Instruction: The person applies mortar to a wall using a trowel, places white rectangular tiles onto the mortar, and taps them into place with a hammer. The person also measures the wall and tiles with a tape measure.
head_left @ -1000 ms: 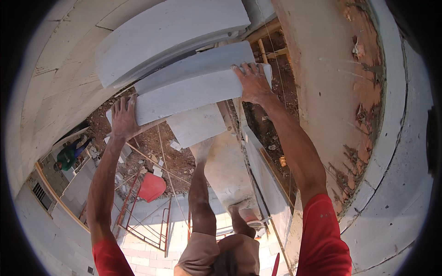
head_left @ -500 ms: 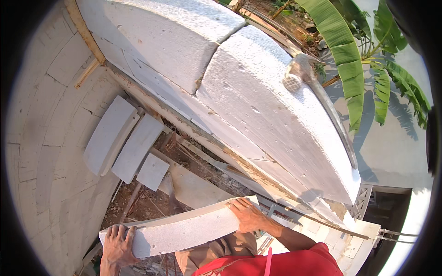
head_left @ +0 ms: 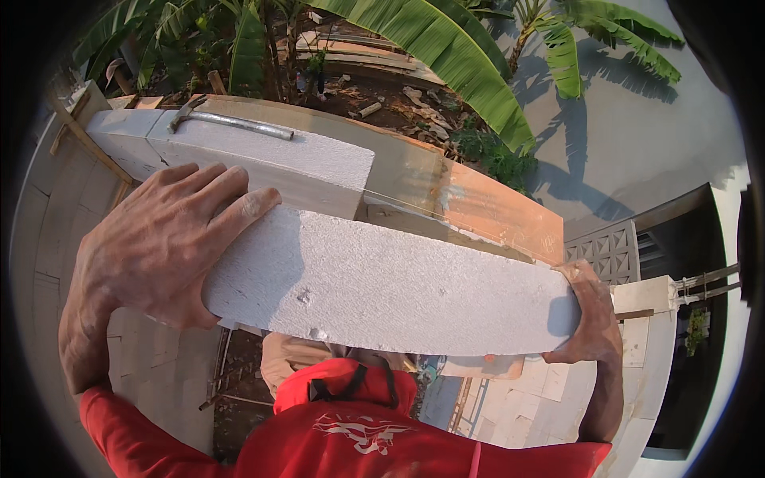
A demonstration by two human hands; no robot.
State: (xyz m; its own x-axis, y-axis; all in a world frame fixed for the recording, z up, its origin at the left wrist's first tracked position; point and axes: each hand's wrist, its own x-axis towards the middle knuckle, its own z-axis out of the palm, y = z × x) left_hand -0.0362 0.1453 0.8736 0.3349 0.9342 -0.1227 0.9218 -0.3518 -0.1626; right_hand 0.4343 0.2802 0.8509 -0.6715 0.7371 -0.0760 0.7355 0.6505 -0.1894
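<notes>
A long white aerated concrete block (head_left: 414, 283) is held up in front of my chest, with its rough, slightly pitted face in view. My left hand (head_left: 159, 247) grips its left end, the fingers bent over the top edge. Around the right end wraps my right hand (head_left: 594, 311), partly hidden by the block. Just beyond stands a row of laid white blocks (head_left: 319, 163) along the wall. On top of that row lies a claw hammer (head_left: 231, 121) with a metal handle.
Past the end of the laid row, a wooden board (head_left: 510, 211) runs along the wall line. Banana plants (head_left: 422, 56) lean in from beyond it. A light block wall (head_left: 48, 279) rises at left. On the right are a grey vent grille (head_left: 606, 251) and a dark opening.
The block has risen from low by my legs to chest height, still in both hands. My view has swung, so the laid row and hammer now appear farther off and to the left.
</notes>
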